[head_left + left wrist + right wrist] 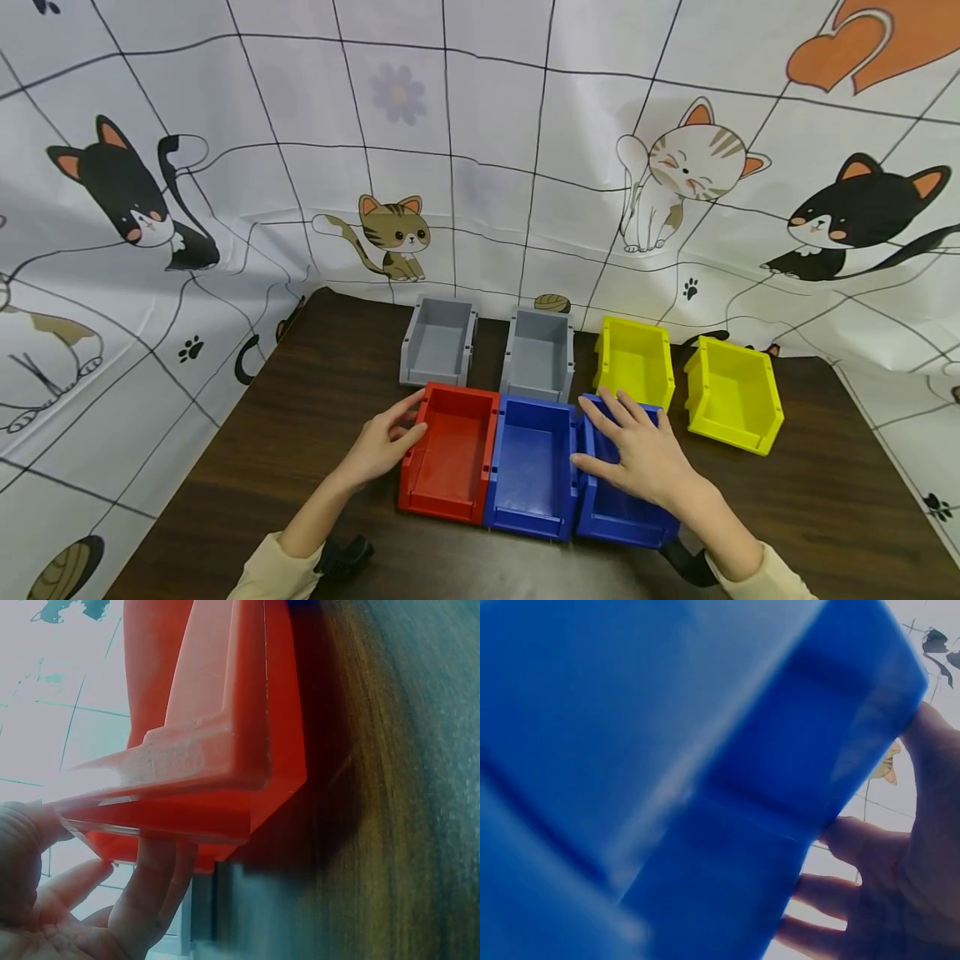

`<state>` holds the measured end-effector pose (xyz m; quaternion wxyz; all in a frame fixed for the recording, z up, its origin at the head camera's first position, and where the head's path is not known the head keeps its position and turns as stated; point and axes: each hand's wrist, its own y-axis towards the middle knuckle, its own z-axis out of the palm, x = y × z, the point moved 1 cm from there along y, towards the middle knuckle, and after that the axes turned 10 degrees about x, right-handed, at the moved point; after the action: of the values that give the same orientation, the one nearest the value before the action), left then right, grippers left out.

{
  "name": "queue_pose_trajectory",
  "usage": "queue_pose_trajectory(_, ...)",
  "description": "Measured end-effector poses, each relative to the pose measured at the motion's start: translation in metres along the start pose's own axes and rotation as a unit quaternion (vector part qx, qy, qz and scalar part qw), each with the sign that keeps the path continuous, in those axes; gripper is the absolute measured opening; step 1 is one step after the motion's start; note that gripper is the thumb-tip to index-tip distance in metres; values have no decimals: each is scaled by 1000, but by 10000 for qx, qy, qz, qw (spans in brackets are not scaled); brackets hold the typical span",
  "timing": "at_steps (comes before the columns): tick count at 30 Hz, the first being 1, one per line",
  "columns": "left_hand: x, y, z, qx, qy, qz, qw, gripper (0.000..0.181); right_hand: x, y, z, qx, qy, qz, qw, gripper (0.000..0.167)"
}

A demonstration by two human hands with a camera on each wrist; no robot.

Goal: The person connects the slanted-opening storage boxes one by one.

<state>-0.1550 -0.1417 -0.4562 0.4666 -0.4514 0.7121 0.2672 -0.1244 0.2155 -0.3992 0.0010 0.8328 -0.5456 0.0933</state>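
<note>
In the head view a red bin (450,454), a blue bin (532,467) and a second blue bin (622,512) stand side by side on the dark table. My left hand (378,446) pinches the red bin's left wall; the left wrist view has the thumb above its rim and fingers (154,889) under it. Over the right-hand blue bin spreads my right hand (648,458), holding it with the thumb at its left rim and fingertips across the far rim. The right wrist view shows this bin (765,735) close up, fingers along its edge.
Behind the row stand two grey bins (442,337) and, to the right, two yellow bins (731,396). The wooden table (285,450) meets a white cat-print sheet (495,192) at the back and sides.
</note>
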Motion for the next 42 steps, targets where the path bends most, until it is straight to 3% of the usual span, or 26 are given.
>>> queue_pose_trajectory(10, 1, 1, 2, 13, -175, -27, 9998, 55, 0, -1, -1, 32, 38, 20, 10000, 77)
queue_pose_trajectory(21, 0, 3, 0, 9, -73, 45, 10000, 54, -1, -1, 2, -102, -77, 85, 9999, 77)
queue_pose_trajectory(34, -2, -1, -3, -11, -179, -2, 9998, 54, 3, 0, 4, 66, 90, 151, 9998, 79)
queue_pose_trajectory(38, -2, -1, -3, -45, -188, 9, 9998, 53, 3, 0, 11, -118, 4, 166, 9998, 78)
queue_pose_trajectory(42, -2, -3, -1, 21, -213, -34, 9998, 54, 4, -3, 31, -109, -18, 170, 9998, 80)
